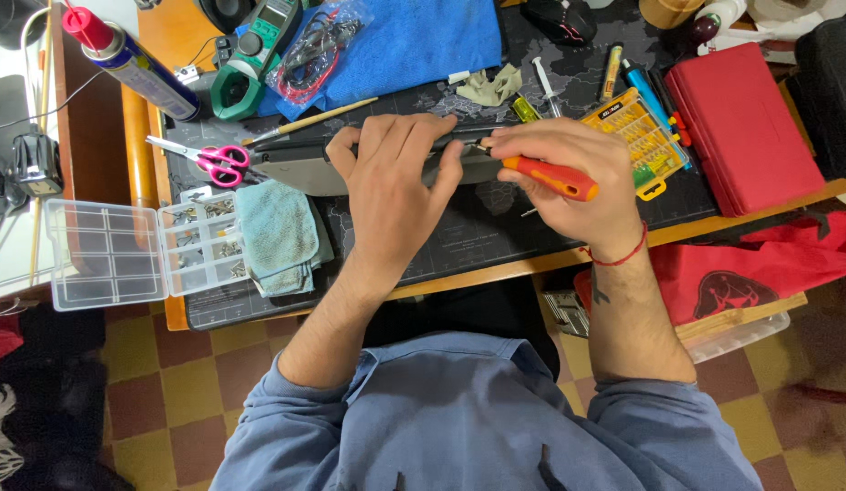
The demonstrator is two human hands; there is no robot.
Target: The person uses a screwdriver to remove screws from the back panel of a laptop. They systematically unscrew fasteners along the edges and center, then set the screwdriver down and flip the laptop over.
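Head-camera view, looking straight down: a person in a blue shirt works at a cluttered desk, both hands on a slim dark device (300, 156) that lies on a black desk mat (496, 227). The device's long axis runs left to right across the mat, parallel to the desk's near edge, its grey tapered end pointing left towards pink-handled scissors (216, 162).

The left hand (396, 186) is arched over the device's middle, fingers curled over its far edge and thumb pressed to the near side. The right hand (569, 177), a red cord around its wrist, is closed around an orange-handled screwdriver (552, 179); the smooth plastic handle slants down to the right, and its tip, pointing left at the device, is hidden by the fingers.

Left of the hands, a folded teal cloth (277, 235) of soft, nubby weave lies beside a clear plastic compartment box (136, 250), lid swung open, holding small metal parts. Behind the device lie a wooden-handled brush (309, 121), a blue cloth (414, 41) and a green clamp meter (255, 55). A blue spray can (136, 64) with a red cap lies at upper left. To the right sit a yellow bit holder (634, 132) with rows of bits and a flat, closed red case (741, 123).
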